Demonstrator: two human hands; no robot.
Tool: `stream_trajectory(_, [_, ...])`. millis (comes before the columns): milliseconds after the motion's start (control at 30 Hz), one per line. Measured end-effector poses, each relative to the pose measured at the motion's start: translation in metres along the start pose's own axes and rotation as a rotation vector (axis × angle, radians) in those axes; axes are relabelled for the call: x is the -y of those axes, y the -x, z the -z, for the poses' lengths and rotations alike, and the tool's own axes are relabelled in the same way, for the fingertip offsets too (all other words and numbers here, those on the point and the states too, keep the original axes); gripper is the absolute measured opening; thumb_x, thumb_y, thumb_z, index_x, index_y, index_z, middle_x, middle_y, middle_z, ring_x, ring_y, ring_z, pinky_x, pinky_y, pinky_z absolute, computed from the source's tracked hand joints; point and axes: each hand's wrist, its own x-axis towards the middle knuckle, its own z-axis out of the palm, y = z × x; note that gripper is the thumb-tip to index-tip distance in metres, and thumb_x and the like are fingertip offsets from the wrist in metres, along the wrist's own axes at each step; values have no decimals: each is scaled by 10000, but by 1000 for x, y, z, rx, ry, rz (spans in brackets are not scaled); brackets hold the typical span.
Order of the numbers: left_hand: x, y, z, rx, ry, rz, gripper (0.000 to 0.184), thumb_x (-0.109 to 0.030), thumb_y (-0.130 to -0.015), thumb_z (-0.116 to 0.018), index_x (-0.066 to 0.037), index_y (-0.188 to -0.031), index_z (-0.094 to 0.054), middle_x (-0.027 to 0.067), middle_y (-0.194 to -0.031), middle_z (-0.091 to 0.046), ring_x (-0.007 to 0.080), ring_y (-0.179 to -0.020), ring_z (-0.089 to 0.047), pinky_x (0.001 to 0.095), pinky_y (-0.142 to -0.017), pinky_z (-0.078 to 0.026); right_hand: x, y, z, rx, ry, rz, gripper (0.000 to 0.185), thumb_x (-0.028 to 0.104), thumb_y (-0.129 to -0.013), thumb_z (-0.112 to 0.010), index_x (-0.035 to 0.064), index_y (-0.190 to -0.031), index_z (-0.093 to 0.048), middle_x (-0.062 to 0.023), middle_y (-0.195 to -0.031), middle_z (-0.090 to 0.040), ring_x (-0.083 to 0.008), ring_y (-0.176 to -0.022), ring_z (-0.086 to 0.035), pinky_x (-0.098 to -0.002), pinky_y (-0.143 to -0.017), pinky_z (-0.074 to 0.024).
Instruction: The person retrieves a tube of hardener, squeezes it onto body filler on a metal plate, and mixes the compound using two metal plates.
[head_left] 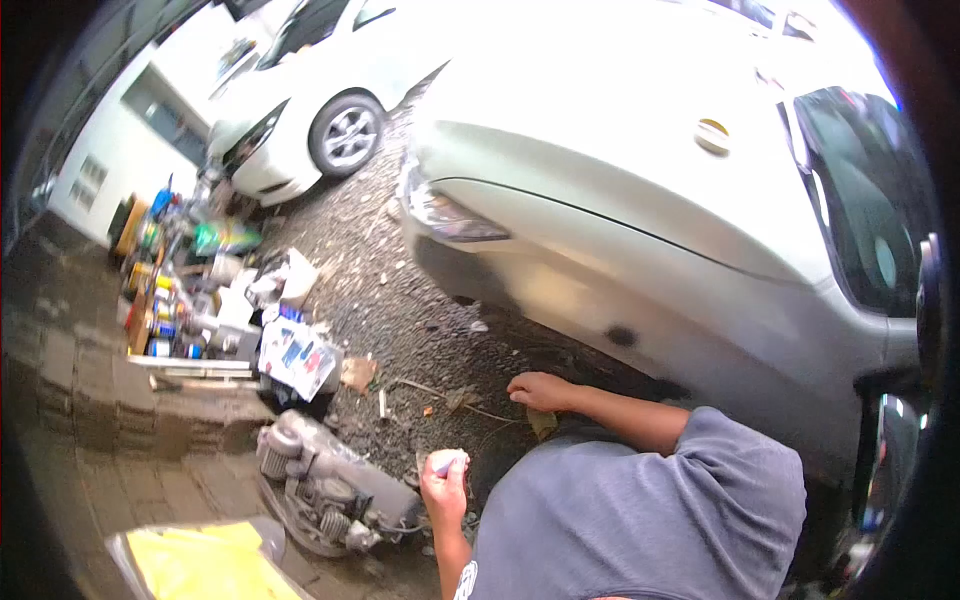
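My left hand (445, 482) is closed around a small whitish piece (450, 462), its kind too blurred to name. It is raised in front of my body, near a greasy engine unit (335, 490) on the ground. My right hand (541, 391) reaches across beside the front fender of a pale silver car (590, 255), apart from the panel. Its fingers are curled in, and what they hold, if anything, is hidden. The fender carries a dull beige patch (550, 295) and a dark round spot (622, 336). On the hood sits a round yellow-and-white thing (712, 136).
A second white car (290, 140) stands at the back left. Cans, bottles and papers (200, 300) are piled along the paved edge. A yellow item in clear plastic (200, 562) lies at the bottom left. Gravel (365, 270) and a thin stick (455, 398) lie between.
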Motion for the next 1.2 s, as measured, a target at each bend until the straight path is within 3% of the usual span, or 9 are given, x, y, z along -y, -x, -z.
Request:
stream_trajectory(67, [-41,21,-7,-91,0,57,103,-14,-971,-607,21,-1068,-611,94,-939,-705,158,-822,-693,293,-776,-573,48,9,-4,-10,-58,146,326,285,-982,-622,30,-1180,-672,-184,-1190,-678,-332,-1145,-642,-435,-972,-499])
stream_trajectory(167, [-34,-92,32,-68,117,165,107,-27,-951,-649,-6,-1051,-616,68,-912,-696,142,-817,-691,278,-763,-565,85,-87,29,-16,-95,166,314,254,-987,-628,17,-1187,-674,-170,-1129,-696,-319,-1078,-667,-410,-928,-521])
stream_trajectory(467, [-19,-322,142,40,33,62,100,-28,-930,-664,-31,-1013,-607,35,-880,-676,101,-820,-658,270,-758,-542,139,-303,68,75,-168,-132,279,181,-969,-661,2,-1183,-679,-170,-1111,-701,-281,-1017,-687,-377,-882,-534])
stream_trajectory(600, [-52,-438,208,54,-119,-61,117,-88,-946,-672,-21,-1026,-617,32,-899,-684,90,-817,-652,265,-753,-529,182,-435,75,30,147,-11,296,180,-953,-674,-20,-1171,-676,-197,-1107,-703,-327,-1022,-691,-403,-891,-542])
stream_trajectory(700, [-96,-516,257,112,-148,-94,139,-120,-949,-670,-28,-1045,-628,38,-890,-692,105,-801,-660,274,-727,-530,186,-526,78,37,204,80,291,197,-952,-673,-16,-1151,-681,-210,-1132,-694,-354,-1031,-687,-420,-900,-541])
stream_trajectory(767, [-106,-561,279,203,-100,-6,146,-130,-949,-671,-34,-1051,-631,40,-886,-692,111,-805,-665,283,-715,-531,186,-574,82,8,139,1,340,247,-963,-653,-4,-1193,-660,-228,-1170,-676,-381,-1047,-678,-432,-914,-538])
stream_trajectory(933, [-129,-655,312,187,-280,-197,179,-181,-928,-700,-49,-1037,-648,81,-885,-677,166,-802,-683,327,-710,-539,170,-656,67,-57,423,-208,434,316,-987,-611,-8,-1276,-624,-242,-1323,-611,-407,-1224,-593,-463,-1010,-490])
stream_trajectory(1033, [-119,-718,326,189,-270,-226,193,-170,-928,-691,-38,-1057,-635,94,-936,-671,185,-855,-680,332,-745,-537,109,-706,60,354,537,-310,580,505,-1001,-531,26,-1316,-619,-270,-1429,-519,-462,-1267,-547,-507,-1044,-467])
stream_trajectory(1200, [-120,-841,363,151,-224,-264,196,-151,-929,-694,-22,-1060,-628,101,-928,-670,186,-840,-677,331,-737,-535,142,-827,104,350,365,-301,577,519,-1024,-470,20,-1217,-685,-285,-1358,-585,-430,-1217,-595,-468,-1038,-475])
